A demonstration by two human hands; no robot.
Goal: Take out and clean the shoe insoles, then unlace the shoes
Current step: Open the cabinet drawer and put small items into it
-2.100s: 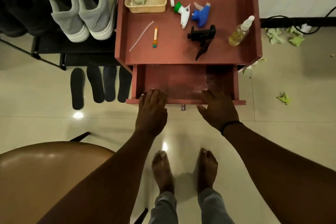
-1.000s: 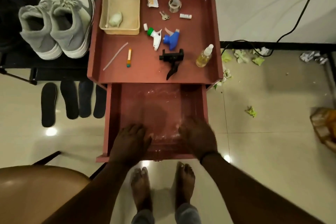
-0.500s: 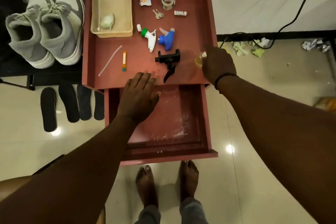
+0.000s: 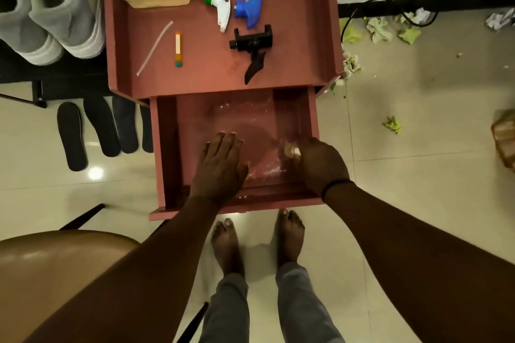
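Left hand (image 4: 220,164) lay flat, fingers straight, inside the open drawer (image 4: 167,147); right hand (image 4: 317,161) gripped a small bottle (image 4: 292,151) there. Four insoles (image 4: 103,128) lay on the floor, left of the drawer, below grey shoes (image 4: 47,8).

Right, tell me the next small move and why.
Probably set the bottle down on the drawer floor and let go. The right hand has it in its grip low inside the open drawer, while the left hand lies flat beside it. The insoles already lie out on the floor, and the shoes are still laced.
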